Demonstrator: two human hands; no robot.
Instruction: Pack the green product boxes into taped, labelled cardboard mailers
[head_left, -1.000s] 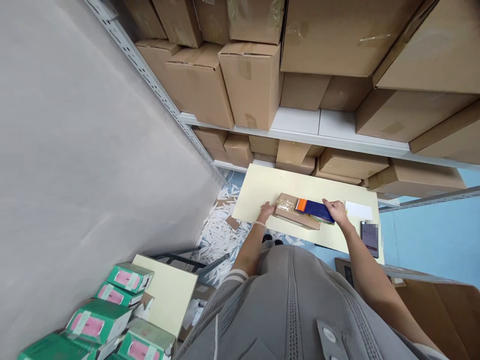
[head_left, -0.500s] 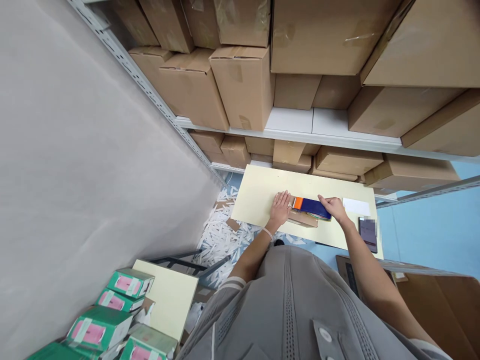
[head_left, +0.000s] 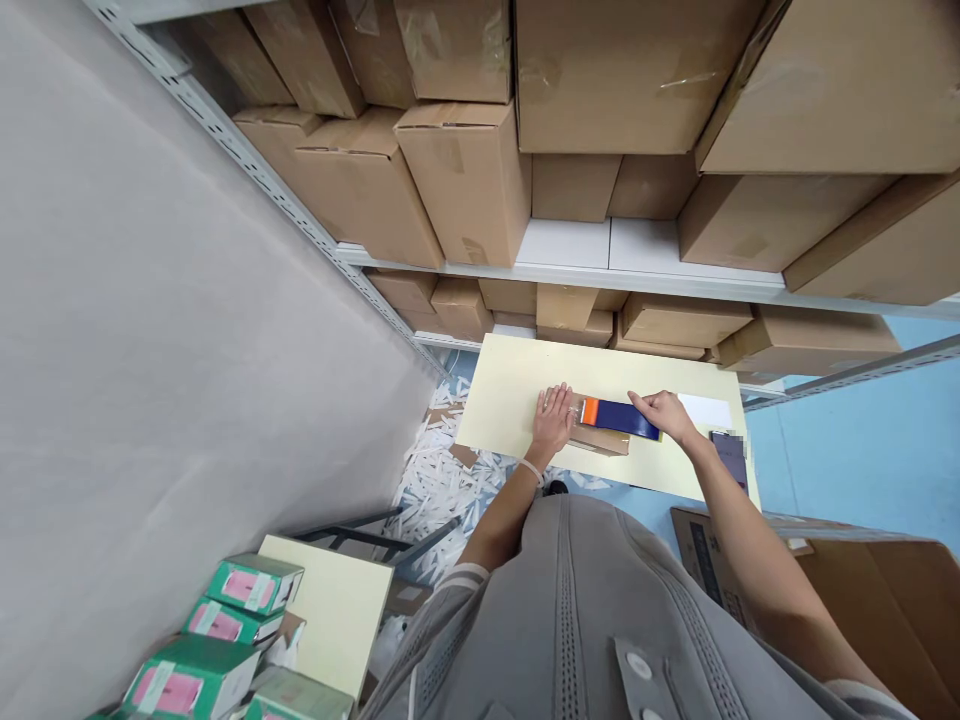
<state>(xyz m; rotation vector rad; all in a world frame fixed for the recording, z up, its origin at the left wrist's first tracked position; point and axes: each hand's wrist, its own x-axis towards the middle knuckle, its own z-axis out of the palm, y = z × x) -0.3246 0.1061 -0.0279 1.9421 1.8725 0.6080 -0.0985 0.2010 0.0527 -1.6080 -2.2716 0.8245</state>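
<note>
A small brown cardboard box point(head_left: 600, 440) lies on the cream tabletop point(head_left: 510, 365). My left hand point(head_left: 553, 418) rests flat on its left end, with the fingers stretched out. My right hand point(head_left: 666, 412) is closed around the right end of a blue tape dispenser point(head_left: 626, 418). The dispenser's orange and white head lies over the top of the box, close to my left fingers. Whether tape sticks to the box there is too small to tell.
White paper point(head_left: 705, 410) and a phone point(head_left: 729, 458) lie to the right on the table. Shelves with cardboard boxes point(head_left: 465, 180) rise behind it. Paper strips point(head_left: 442, 500) litter the floor. Green boxes point(head_left: 240, 620) stand lower left, an open carton point(head_left: 862, 600) lower right.
The dispenser has tipped slightly, so less of its lower side shows. My left hand stays pressed on the box. The whole view has shifted a little.
</note>
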